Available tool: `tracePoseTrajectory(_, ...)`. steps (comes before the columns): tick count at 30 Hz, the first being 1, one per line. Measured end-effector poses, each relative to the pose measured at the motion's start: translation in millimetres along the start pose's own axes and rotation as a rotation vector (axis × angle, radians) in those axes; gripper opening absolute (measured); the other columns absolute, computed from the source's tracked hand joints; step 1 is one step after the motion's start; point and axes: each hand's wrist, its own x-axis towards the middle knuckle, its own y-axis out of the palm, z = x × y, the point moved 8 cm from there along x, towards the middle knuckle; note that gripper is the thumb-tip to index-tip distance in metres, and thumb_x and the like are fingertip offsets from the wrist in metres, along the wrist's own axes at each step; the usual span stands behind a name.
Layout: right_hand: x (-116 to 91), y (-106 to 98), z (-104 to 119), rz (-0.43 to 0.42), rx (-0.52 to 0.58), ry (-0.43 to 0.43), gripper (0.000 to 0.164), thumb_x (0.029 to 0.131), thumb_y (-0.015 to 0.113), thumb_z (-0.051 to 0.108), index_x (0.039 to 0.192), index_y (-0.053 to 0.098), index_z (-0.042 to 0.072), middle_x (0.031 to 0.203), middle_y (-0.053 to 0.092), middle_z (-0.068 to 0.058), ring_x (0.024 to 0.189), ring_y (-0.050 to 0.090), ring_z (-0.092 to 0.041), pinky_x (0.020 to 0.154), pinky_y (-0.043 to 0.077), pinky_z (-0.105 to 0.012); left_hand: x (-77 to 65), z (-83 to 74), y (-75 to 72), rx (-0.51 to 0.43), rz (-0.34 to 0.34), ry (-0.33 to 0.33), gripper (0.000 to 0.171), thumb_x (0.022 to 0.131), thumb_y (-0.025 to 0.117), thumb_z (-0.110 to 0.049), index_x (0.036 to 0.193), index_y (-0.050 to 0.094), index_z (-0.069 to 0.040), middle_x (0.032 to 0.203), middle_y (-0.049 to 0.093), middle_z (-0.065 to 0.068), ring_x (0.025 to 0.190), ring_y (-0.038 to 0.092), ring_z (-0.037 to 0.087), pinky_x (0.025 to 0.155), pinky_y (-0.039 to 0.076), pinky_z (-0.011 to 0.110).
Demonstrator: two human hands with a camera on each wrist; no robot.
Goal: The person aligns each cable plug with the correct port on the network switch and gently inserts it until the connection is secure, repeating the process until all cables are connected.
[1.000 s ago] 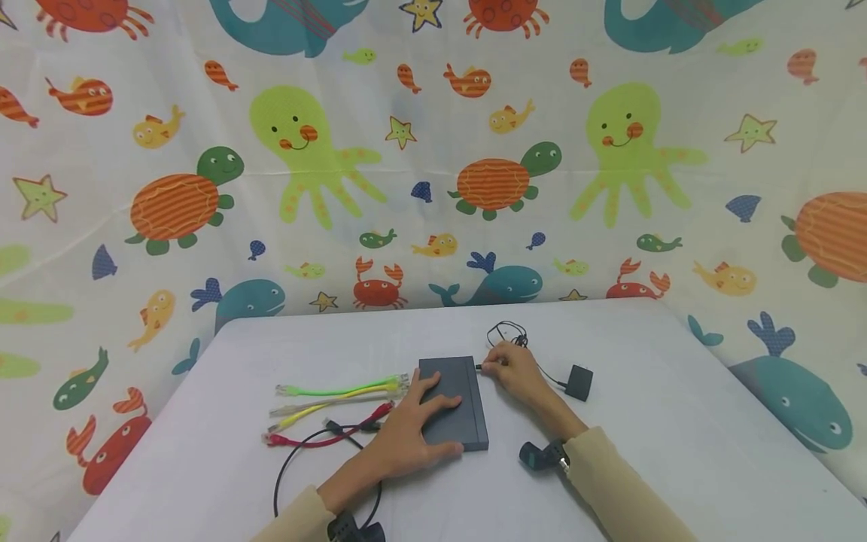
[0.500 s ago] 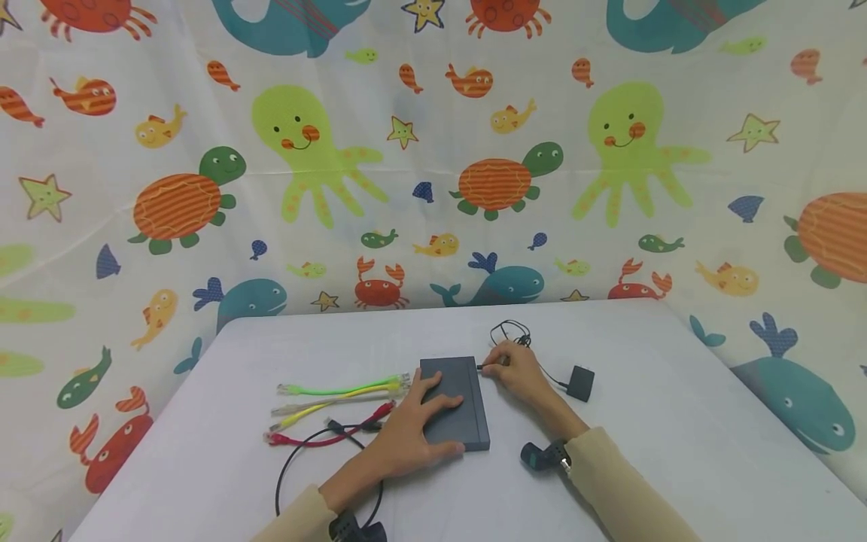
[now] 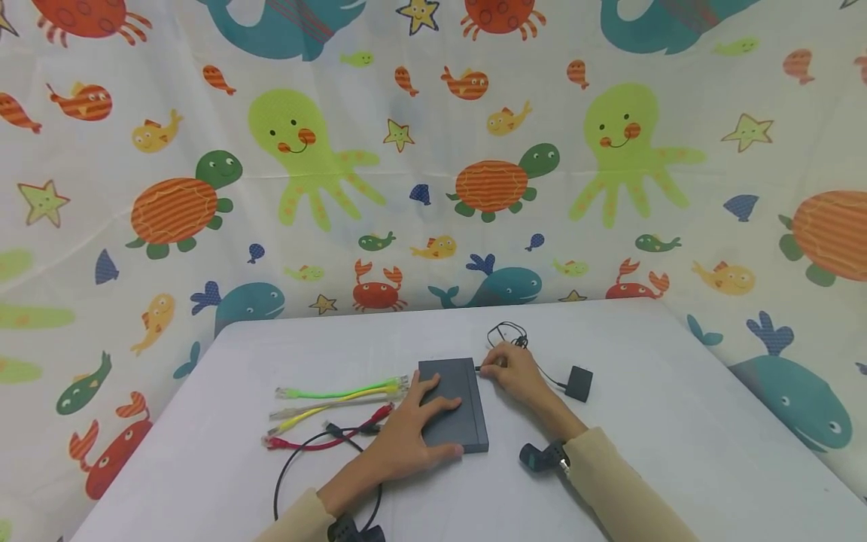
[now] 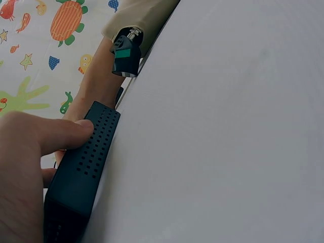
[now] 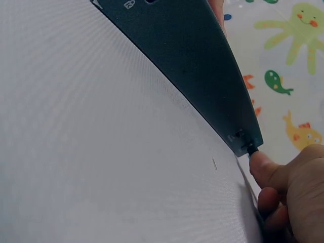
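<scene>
A flat dark grey network switch (image 3: 450, 410) lies on the white table. My left hand (image 3: 406, 433) holds it from the left, fingers spread over its top. In the left wrist view the thumb (image 4: 71, 134) presses on the vented short side. At the far end of the switch's right side, my right hand (image 3: 515, 370) pinches the small black power plug (image 5: 251, 149) between thumb and fingertips. The plug's tip sits right at the socket, hidden by the casing. The cord runs from behind this hand to a black power adapter (image 3: 579, 383) on the right.
Left of the switch lie a green network cable (image 3: 318, 392), a grey one (image 3: 308, 409), yellow cable and a red one (image 3: 318, 445). A looped black cable (image 3: 279, 482) passes under the left forearm. Bundled black cord (image 3: 511, 331) lies behind the right hand. A patterned curtain (image 3: 420, 218) hangs behind the table.
</scene>
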Motion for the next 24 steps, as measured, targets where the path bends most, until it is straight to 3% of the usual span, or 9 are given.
tracePoseTrajectory(13,4.0,-1.1,-0.3,0.008,-0.016,0.002,0.008,0.083,0.074,0.025,0.080,0.071,0.019,0.091,0.067,0.003,0.079,0.053,-0.014,0.071,0.039,-0.029,5.0,0.5,0.1,0.008,-0.004,-0.005,0.065,0.077,0.062,-0.069,0.136,0.050,-0.044,0.161,0.021,0.003,0.149,-0.001,0.041,0.106,0.025,0.071)
tracePoseTrajectory(24,5.7,-1.3,-2.5,0.000,0.022,0.003,0.007,0.079,0.077,0.018,0.080,0.070,0.017,0.089,0.066,0.002,0.076,0.050,-0.013,0.068,0.038,-0.027,6.6,1.9,2.7,0.007,0.000,-0.021,0.066,0.077,0.062,-0.070,0.136,0.050,-0.044,0.161,0.021,0.002,0.150,-0.001,0.040,0.106,0.025,0.071)
